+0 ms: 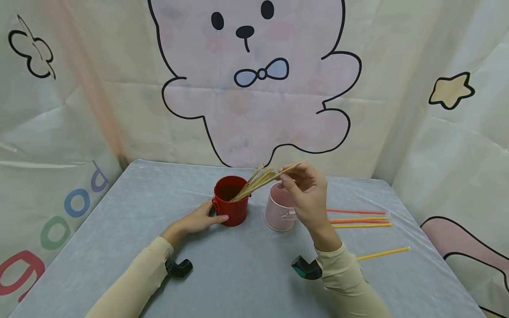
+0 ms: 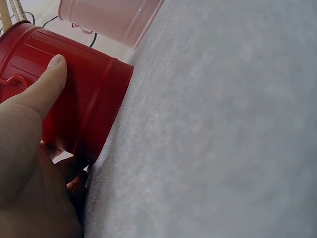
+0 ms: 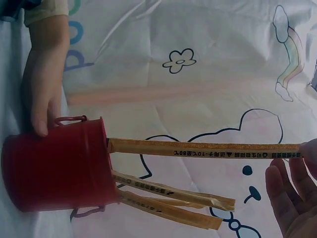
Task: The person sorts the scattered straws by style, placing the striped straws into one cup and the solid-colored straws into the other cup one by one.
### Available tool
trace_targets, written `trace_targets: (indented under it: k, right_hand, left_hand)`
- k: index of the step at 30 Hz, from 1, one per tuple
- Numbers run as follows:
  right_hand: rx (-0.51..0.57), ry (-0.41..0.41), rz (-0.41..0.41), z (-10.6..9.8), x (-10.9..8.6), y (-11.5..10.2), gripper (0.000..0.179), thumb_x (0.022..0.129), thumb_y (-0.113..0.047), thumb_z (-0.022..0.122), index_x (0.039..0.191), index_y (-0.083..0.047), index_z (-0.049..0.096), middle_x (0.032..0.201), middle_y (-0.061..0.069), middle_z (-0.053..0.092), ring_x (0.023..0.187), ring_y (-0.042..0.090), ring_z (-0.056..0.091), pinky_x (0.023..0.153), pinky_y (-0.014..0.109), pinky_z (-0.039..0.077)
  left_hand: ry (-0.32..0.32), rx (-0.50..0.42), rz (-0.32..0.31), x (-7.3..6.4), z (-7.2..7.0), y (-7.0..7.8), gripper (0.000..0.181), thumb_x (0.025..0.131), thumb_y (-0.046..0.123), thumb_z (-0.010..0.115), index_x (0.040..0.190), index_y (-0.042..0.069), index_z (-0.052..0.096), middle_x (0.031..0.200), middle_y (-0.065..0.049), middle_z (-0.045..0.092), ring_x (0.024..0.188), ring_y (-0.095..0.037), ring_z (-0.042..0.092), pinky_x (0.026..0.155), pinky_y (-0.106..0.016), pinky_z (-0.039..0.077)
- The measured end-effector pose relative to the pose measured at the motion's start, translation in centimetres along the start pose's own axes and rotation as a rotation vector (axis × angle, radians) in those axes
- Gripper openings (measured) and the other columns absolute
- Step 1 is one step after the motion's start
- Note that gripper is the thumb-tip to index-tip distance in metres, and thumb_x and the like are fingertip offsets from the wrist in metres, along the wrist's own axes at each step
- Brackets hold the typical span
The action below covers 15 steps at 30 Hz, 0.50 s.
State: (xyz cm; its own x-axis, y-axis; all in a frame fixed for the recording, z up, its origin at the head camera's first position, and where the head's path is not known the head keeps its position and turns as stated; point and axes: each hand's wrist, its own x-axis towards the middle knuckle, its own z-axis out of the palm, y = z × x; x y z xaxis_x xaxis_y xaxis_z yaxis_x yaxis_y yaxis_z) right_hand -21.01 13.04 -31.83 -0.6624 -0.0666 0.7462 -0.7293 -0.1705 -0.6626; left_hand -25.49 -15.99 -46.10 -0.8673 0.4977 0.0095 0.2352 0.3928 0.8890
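Fingers of the right hand [image 1: 309,192] pinch the upper end of a paper-wrapped stick [image 3: 208,150], its lower end inside the red bucket [image 1: 235,213]. It should be light, thin and bendable, its wrapper perhaps slippery; that end seems the best hold. The left hand [image 1: 197,219] grips the bucket's side, where other wrapped sticks [image 3: 171,210] lean.

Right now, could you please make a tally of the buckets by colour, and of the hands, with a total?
Red bucket: 1
Pink bucket: 1
Hands: 2 (left hand holding the red bucket, right hand pinching a tan printed stick)
Total: 4
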Motion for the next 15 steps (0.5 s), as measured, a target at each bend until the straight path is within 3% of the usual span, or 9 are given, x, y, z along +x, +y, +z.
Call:
trace_targets:
  k: [7,15]
  right_hand:
    - [-0.026,-0.046,0.021,0.5,-0.1,0.7,0.016,0.086,0.021,0.062,0.101,0.022,0.057,0.098,-0.002,0.071,0.084,0.010,0.073,0.069,0.026,0.061]
    - [-0.080,-0.081,0.086,0.9,-0.4,1.4,0.014,0.087,0.016,0.064,0.101,0.017,0.061,0.097,0.002,0.071,0.084,0.007,0.072,0.070,0.023,0.060]
  left_hand:
    - [0.008,0.010,0.028,0.0,-0.1,-0.1,0.075,0.098,0.029,0.067,0.157,0.006,0.027,0.159,-0.015,0.040,0.149,-0.036,0.032,0.123,-0.064,0.020]
    - [0.001,-0.007,-0.008,0.0,-0.1,0.2,0.075,0.097,0.031,0.068,0.157,0.010,0.028,0.158,-0.011,0.042,0.146,-0.032,0.036,0.122,-0.061,0.026]
